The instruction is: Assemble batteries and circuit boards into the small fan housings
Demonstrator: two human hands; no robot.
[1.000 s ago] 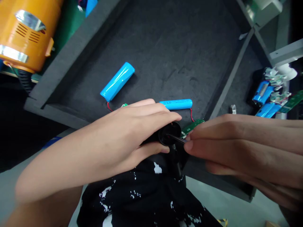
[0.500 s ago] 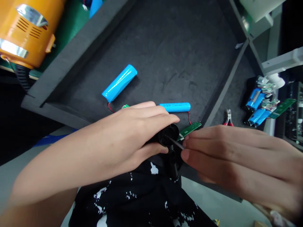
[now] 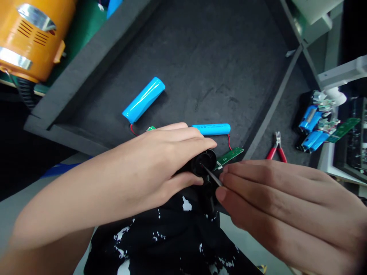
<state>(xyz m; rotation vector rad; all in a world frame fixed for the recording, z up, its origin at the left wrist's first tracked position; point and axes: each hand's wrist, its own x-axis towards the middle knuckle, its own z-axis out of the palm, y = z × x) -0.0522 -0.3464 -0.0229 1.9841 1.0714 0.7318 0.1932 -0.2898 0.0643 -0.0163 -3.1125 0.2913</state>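
My left hand (image 3: 169, 152) is closed around a black round housing (image 3: 210, 158), its hollow end facing right. Pinched in my right hand (image 3: 258, 187) are slim metal tweezers (image 3: 214, 178), whose tip reaches inside that opening; a small red spot shows at the tip. Just beyond the housing lies a green circuit board (image 3: 231, 156), joined by a red wire to a blue battery cell (image 3: 215, 129). My left fingers partly cover this cell. Farther left a larger blue battery pack (image 3: 144, 100) rests on the dark surface, with red wire running under my left hand.
Red-handled cutters (image 3: 276, 147) lie in the right compartment, near several blue battery assemblies (image 3: 314, 128) with circuit boards. A grey divider (image 3: 275, 99) separates the compartments. Beyond the left wall (image 3: 94, 57) stands an orange device (image 3: 34, 42) with a coiled black cord.
My right hand has shifted slightly down and turned, uncovering the cutters' red handles. The tweezers stay in the housing's opening at a steeper slant. My left hand has barely moved.
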